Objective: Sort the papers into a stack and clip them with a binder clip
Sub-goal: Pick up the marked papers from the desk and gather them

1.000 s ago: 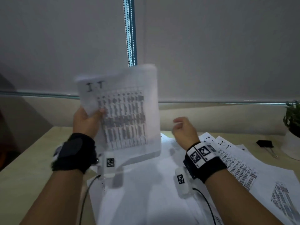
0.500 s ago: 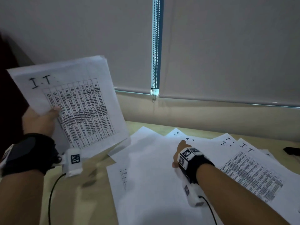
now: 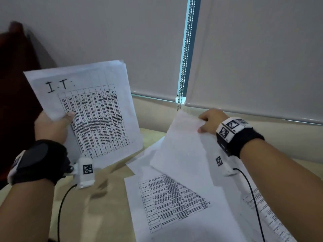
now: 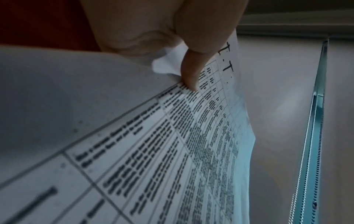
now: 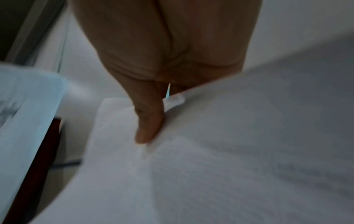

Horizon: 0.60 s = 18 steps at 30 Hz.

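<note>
The left hand (image 3: 52,127) pinches a small stack of white printed sheets marked "I.T" (image 3: 90,109) with its thumb (image 4: 191,71) on top, holding them up, tilted, above the pale wooden table (image 3: 97,206). The right hand (image 3: 210,122) pinches one blank-side white sheet (image 3: 181,154) at its top corner, lifted over more white printed papers (image 3: 174,201) lying spread on the table.

A stack of printed papers (image 3: 90,109), headed "I.T" above a table, is held upright left of the loose sheets (image 3: 174,203) on the desk (image 3: 97,212); one blank-sided sheet (image 3: 181,151) is lifted above them.
</note>
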Tool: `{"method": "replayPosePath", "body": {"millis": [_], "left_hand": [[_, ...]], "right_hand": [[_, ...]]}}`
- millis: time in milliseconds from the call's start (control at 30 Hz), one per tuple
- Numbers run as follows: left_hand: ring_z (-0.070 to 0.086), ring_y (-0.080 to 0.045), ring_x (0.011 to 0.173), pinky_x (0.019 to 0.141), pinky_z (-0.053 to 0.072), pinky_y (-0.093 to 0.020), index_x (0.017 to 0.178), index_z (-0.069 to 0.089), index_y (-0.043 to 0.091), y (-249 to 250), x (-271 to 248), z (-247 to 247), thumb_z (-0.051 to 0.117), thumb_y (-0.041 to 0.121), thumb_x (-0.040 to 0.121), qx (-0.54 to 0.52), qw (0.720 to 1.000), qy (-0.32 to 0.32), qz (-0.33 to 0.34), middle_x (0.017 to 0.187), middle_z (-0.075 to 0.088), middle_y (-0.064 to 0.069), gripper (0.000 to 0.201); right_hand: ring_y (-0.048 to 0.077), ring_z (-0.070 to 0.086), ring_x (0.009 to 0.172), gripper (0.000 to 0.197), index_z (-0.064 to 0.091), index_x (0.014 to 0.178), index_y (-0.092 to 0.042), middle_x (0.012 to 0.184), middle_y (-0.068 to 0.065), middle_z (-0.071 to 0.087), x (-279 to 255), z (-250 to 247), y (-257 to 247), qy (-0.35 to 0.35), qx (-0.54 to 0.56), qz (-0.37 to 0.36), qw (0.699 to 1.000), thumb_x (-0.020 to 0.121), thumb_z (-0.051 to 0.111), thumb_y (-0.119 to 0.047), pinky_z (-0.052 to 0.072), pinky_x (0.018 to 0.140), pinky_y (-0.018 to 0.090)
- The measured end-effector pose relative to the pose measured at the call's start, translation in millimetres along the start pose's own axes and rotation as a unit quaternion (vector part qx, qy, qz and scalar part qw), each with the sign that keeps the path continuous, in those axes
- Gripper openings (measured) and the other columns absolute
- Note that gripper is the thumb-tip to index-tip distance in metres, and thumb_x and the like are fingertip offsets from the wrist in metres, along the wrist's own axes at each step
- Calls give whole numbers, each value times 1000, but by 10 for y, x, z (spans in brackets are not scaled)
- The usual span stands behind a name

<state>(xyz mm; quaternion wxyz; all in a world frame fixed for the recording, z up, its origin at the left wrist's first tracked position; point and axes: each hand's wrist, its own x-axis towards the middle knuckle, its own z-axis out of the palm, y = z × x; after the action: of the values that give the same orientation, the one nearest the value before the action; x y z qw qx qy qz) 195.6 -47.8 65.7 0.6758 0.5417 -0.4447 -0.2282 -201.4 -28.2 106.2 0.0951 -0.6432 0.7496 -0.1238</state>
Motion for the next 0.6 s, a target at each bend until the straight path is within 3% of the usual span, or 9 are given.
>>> {"method": "replayPosePath", "body": {"millis": [67,133,200,233,300,400,500,600], "left_hand": [[57,-16,106,93,41,-25,127,57,9,22,-52,42,66,10,87,-6,1000,-1,-6,116,60,-2,41],[59,-18,107,93,40,-25,126,59,10,53,-133,150,66,9,86,-11,1000,-2,-20,113,61,-1,40],[61,-19,104,90,41,-26,122,61,10,120,-265,357,66,8,85,-30,999,-27,-35,109,64,-2,37],[62,-20,103,89,42,-26,121,61,9,166,-355,483,66,8,85,-40,998,-41,-41,108,65,-3,36],[64,-22,100,87,46,-28,118,60,10,282,-576,739,67,8,85,-71,993,-83,-46,106,67,-5,34],[70,-13,83,71,54,-20,108,60,9,479,-925,1023,61,0,87,-125,980,-144,-54,94,70,-7,23],[71,-22,91,79,58,-35,112,62,7,563,-1121,1126,59,-1,83,-139,970,-194,-53,100,73,-10,30],[71,-25,93,78,59,-35,115,62,7,594,-1199,1123,52,-7,86,-158,962,-215,-51,103,72,-11,34]], "right_hand": [[24,63,97,31,71,106,-12,96,6,69,-44,-237,-25,114,83,7,990,75,75,-17,35,75,19],[22,65,86,22,74,95,-15,92,7,73,-169,-407,-159,242,178,-15,954,74,74,-16,44,77,21],[18,63,77,9,73,82,-20,78,0,71,-370,-445,-426,311,227,-49,921,73,73,-19,49,77,25],[17,62,73,5,69,76,-23,70,-4,66,-480,-407,-573,321,239,-62,914,73,73,-22,49,74,25],[13,59,66,14,59,69,-26,61,-13,57,-679,-258,-847,311,261,-79,911,76,72,-28,47,67,24],[6,57,63,19,54,72,-24,65,-11,58,-811,72,-1118,248,279,-110,921,82,67,-34,50,62,25],[10,58,67,17,55,77,-23,72,-8,62,-815,336,-1244,216,291,-141,922,83,63,-36,52,66,30],[11,57,71,14,56,80,-23,77,-8,63,-801,446,-1218,222,310,-149,912,83,61,-37,52,71,31]]}}
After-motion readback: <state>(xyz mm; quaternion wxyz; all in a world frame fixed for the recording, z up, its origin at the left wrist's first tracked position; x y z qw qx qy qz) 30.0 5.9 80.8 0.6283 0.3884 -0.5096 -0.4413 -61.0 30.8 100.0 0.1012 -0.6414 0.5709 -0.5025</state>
